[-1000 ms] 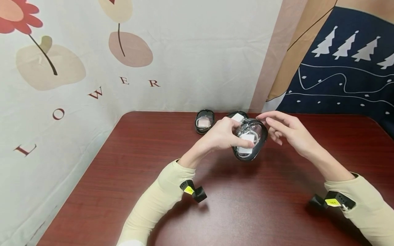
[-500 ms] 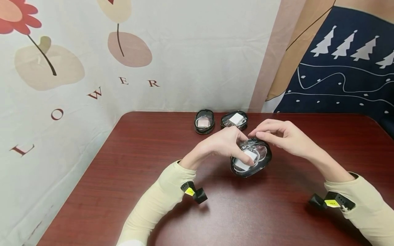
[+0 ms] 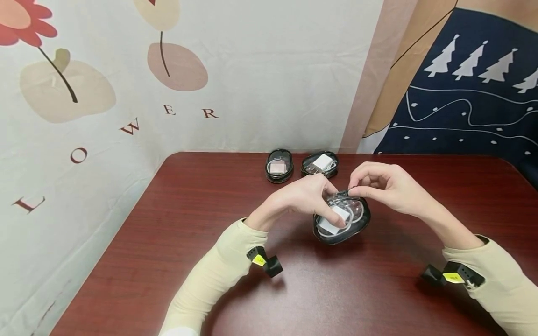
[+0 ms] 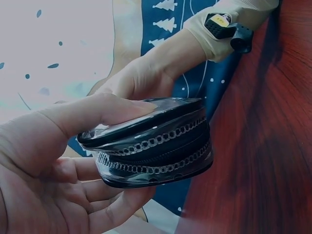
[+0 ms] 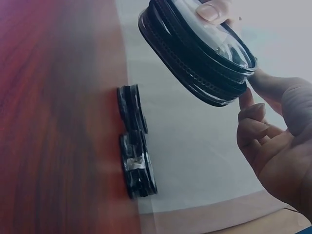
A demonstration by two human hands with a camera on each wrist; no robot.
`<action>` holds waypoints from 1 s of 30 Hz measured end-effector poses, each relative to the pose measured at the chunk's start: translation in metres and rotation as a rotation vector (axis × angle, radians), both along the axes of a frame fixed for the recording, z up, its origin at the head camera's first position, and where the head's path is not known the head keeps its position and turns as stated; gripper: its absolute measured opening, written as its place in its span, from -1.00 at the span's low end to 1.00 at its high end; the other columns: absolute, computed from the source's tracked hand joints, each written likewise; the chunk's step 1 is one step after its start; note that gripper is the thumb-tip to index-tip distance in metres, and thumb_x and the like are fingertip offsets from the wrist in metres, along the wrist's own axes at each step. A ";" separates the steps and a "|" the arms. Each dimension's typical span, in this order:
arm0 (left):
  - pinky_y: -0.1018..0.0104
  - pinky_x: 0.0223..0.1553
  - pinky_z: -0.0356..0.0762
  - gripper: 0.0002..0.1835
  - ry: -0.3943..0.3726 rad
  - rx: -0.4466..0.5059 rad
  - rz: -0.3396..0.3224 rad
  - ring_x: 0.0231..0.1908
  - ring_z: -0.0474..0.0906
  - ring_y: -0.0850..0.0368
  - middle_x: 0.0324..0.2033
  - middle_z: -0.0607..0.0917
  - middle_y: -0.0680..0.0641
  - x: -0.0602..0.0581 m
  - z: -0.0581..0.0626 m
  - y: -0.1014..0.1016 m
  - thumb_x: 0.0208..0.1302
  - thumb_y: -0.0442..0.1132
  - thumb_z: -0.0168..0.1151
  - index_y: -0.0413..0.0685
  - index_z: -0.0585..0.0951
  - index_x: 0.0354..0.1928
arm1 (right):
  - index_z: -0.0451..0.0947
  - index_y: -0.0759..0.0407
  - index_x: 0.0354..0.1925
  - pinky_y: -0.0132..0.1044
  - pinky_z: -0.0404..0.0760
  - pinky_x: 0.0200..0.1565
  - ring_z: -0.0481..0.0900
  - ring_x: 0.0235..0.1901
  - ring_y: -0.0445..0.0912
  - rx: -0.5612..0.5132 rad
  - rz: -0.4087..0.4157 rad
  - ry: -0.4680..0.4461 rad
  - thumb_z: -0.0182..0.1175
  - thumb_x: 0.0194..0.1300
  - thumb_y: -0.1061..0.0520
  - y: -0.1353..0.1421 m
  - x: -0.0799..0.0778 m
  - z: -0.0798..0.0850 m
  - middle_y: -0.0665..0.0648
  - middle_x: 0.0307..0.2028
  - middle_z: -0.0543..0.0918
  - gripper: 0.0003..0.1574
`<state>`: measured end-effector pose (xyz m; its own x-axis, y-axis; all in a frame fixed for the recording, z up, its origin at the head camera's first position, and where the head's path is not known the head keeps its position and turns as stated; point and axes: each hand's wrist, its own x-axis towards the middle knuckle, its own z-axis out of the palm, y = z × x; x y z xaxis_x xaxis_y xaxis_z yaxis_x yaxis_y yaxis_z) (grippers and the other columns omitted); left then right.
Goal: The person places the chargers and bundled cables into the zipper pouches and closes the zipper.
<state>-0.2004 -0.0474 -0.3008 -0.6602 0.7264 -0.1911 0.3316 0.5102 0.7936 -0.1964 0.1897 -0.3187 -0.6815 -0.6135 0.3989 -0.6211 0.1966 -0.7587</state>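
A small oval zip pouch, clear with black edging, is held tilted above the table. Through its clear face show a white block and a white cable loop. My left hand grips the pouch from the left, thumb on the clear face and fingers beneath, as the left wrist view shows. The black zip band runs round its side and looks closed on that side. My right hand pinches at the pouch's far upper edge, thumb against forefinger, by the zipper; the pull itself is hidden by the fingertips.
Two similar pouches lie at the table's back edge: an upright-lying one and one turned sideways, each with a pale block inside. The dark red table extends to both sides. A printed cloth hangs behind it.
The pouch came nearer and lower, away from the two at the back, in my left hand. My right hand followed, and its thumb and forefinger have closed at the pouch's upper edge.
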 end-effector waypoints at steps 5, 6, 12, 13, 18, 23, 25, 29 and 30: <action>0.44 -0.36 0.53 -0.81 -0.075 0.061 -0.020 -0.49 0.55 0.31 -0.57 0.70 0.07 -0.003 0.000 -0.003 0.05 -0.24 0.57 -0.10 0.74 -0.32 | 0.62 0.07 -0.23 -0.37 0.51 -0.40 0.52 -0.40 -0.12 -0.003 -0.021 0.067 0.30 0.23 0.49 0.001 0.000 0.001 0.01 -0.29 0.60 -0.66; 0.43 -0.34 0.54 -0.81 -0.094 0.077 -0.026 -0.48 0.56 0.30 -0.56 0.71 0.06 -0.004 0.000 -0.003 0.06 -0.24 0.56 -0.12 0.74 -0.31 | 0.61 0.06 -0.24 -0.37 0.50 -0.41 0.51 -0.40 -0.14 0.000 -0.026 0.098 0.30 0.22 0.51 0.001 0.000 0.001 -0.01 -0.30 0.60 -0.64; 0.38 -0.27 0.61 -0.76 -0.191 0.151 -0.056 -0.42 0.63 0.24 -0.49 0.74 0.01 -0.007 0.000 -0.005 0.10 -0.25 0.53 -0.18 0.72 -0.21 | 0.60 0.00 -0.29 -0.39 0.44 -0.39 0.44 -0.39 -0.24 0.034 -0.114 0.286 0.35 0.11 0.55 -0.001 0.000 0.003 -0.10 -0.33 0.59 -0.54; 0.38 -0.26 0.61 -0.76 -0.204 0.160 -0.058 -0.42 0.63 0.23 -0.48 0.74 0.00 -0.008 0.000 -0.006 0.10 -0.26 0.52 -0.19 0.72 -0.20 | 0.60 0.00 -0.29 -0.40 0.44 -0.38 0.44 -0.37 -0.25 0.037 -0.129 0.302 0.36 0.09 0.56 -0.002 0.000 0.003 -0.10 -0.33 0.59 -0.53; 0.39 -0.27 0.59 -0.76 -0.235 0.190 -0.058 -0.43 0.62 0.25 -0.50 0.73 0.01 -0.009 0.003 -0.009 0.11 -0.28 0.49 -0.20 0.72 -0.19 | 0.59 0.02 -0.29 -0.44 0.44 -0.36 0.44 -0.34 -0.26 0.048 -0.172 0.327 0.38 0.05 0.57 0.001 0.001 0.006 -0.11 -0.32 0.59 -0.52; 0.42 -0.27 0.57 -0.79 -0.240 0.218 -0.042 -0.44 0.60 0.26 -0.53 0.72 0.02 -0.009 0.006 -0.012 0.10 -0.28 0.49 -0.18 0.73 -0.23 | 0.59 0.03 -0.29 -0.44 0.43 -0.38 0.44 -0.34 -0.26 0.045 -0.187 0.328 0.38 0.05 0.57 0.004 0.002 0.009 -0.11 -0.32 0.58 -0.52; 0.43 -0.28 0.55 -0.83 -0.240 0.236 -0.039 -0.44 0.59 0.27 -0.54 0.71 0.03 -0.010 0.007 -0.012 0.10 -0.29 0.49 -0.17 0.73 -0.27 | 0.59 0.04 -0.30 -0.43 0.42 -0.39 0.44 -0.34 -0.26 0.037 -0.186 0.331 0.37 0.04 0.58 0.005 0.002 0.010 -0.10 -0.33 0.59 -0.52; 0.43 -0.29 0.54 -0.91 -0.246 0.272 -0.013 -0.45 0.58 0.26 -0.58 0.68 0.05 -0.011 0.009 -0.014 0.11 -0.33 0.47 -0.14 0.70 -0.39 | 0.59 0.06 -0.31 -0.43 0.41 -0.40 0.44 -0.33 -0.25 0.015 -0.186 0.339 0.36 0.02 0.61 0.007 0.001 0.012 -0.09 -0.34 0.59 -0.50; 0.44 -0.30 0.54 -0.90 -0.245 0.278 -0.003 -0.46 0.57 0.26 -0.59 0.68 0.05 -0.011 0.010 -0.015 0.11 -0.34 0.46 -0.13 0.68 -0.43 | 0.59 0.06 -0.31 -0.44 0.40 -0.40 0.44 -0.33 -0.24 0.010 -0.189 0.342 0.36 0.01 0.62 0.008 0.001 0.012 -0.08 -0.34 0.59 -0.50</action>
<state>-0.2115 -0.0620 -0.2906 -0.6173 0.7744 -0.1387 0.1154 0.2636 0.9577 -0.1954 0.1974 -0.3069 -0.6116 -0.4950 0.6172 -0.7899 0.3376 -0.5119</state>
